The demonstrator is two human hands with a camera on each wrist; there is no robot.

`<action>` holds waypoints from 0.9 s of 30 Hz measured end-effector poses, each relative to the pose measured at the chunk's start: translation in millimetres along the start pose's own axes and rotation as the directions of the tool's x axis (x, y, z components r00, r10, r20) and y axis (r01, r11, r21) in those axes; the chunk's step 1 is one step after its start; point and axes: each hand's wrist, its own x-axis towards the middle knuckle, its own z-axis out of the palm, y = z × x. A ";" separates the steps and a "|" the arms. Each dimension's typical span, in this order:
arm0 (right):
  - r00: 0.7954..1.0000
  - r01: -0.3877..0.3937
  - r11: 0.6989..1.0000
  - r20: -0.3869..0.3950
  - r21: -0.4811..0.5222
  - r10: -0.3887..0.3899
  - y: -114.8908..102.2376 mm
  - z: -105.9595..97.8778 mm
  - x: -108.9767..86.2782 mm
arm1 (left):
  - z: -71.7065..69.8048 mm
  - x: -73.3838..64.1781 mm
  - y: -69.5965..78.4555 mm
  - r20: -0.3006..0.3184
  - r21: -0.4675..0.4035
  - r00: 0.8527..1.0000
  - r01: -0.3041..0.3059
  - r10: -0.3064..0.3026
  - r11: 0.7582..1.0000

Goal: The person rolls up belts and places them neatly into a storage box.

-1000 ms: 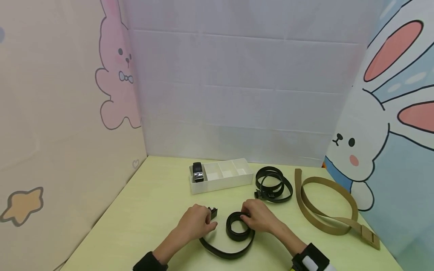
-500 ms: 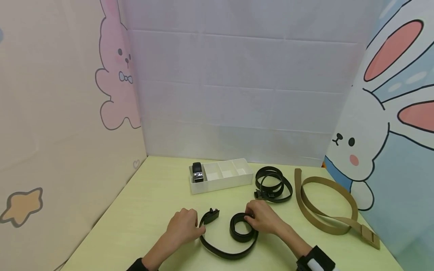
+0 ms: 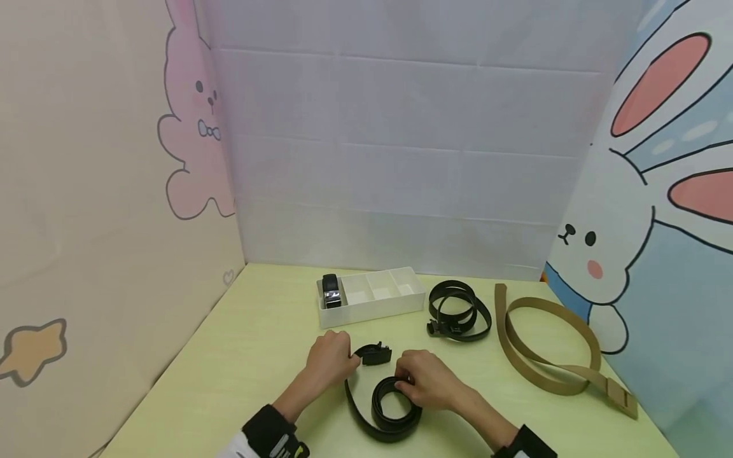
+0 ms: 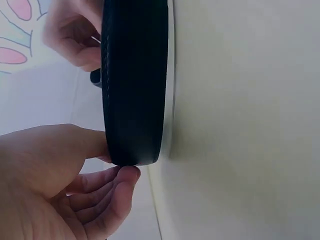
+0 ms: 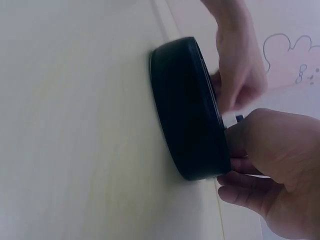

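A black leather belt (image 3: 378,431) stands on its edge on the table, partly wound into a coil. My left hand (image 3: 329,360) pinches the strap near the buckle end, thumb on one face and fingers on the other; the left wrist view shows the strap (image 4: 135,90) between them. The dark buckle (image 3: 375,353) lies just right of that hand. On the coil's upper right side, my right hand (image 3: 428,380) pinches the wound layers between thumb and fingers. In the right wrist view the coil (image 5: 187,110) appears side-on, its layers close together.
A white divided box (image 3: 375,310) sits behind the hands, with a rolled black belt (image 3: 331,291) in its left compartment. Right of it lie a loosely coiled black belt (image 3: 459,312) and a tan webbing belt (image 3: 546,381). Fabric walls surround the yellow table (image 3: 229,381).
The coil has grown and shifted down and left, and the free strap has become shorter. The buckle has swung right. My left hand has moved right along the strap.
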 end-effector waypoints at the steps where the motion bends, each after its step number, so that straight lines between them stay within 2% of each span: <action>1: 1.000 0.009 1.000 0.008 -0.004 -0.009 -3.0 1.0 0.4 | 3.7 5.7 2.1 -0.003 0.009 1.000 -0.005 0.005 1.000; 5: 0.999 0.030 0.999 0.028 -0.023 -0.030 -11.9 4.1 1.3 | 18.7 23.9 11.2 -0.009 0.015 0.999 -0.039 0.039 0.999; 8: 0.999 0.035 0.999 0.022 -0.038 -0.035 -14.6 5.2 1.0 | 29.3 31.8 18.1 0.004 -0.021 0.997 -0.072 0.072 0.997; 11: 0.999 0.037 0.999 0.008 -0.031 -0.037 -14.7 5.7 0.4 | 35.2 34.1 24.2 0.025 -0.064 0.995 -0.097 0.099 0.993; 14: 0.999 0.033 0.999 -0.006 -0.017 -0.033 -14.9 6.0 0.3 | 34.5 31.8 27.1 0.046 -0.096 0.992 -0.113 0.118 0.989; 20: 1.000 -0.001 1.000 -0.003 0.019 0.002 -16.1 6.3 -0.2 | 20.1 15.1 21.5 0.110 -0.174 0.984 -0.120 0.141 0.977; 23: 1.000 -0.009 1.000 0.000 0.026 0.009 -16.3 6.8 -0.6 | 7.3 -0.9 17.0 0.151 -0.205 0.982 -0.077 0.109 0.976; 27: 1.000 -0.006 1.000 -0.007 0.024 0.006 -16.1 7.4 -0.5 | -5.9 -23.9 13.2 0.185 -0.199 0.981 -0.014 0.051 0.980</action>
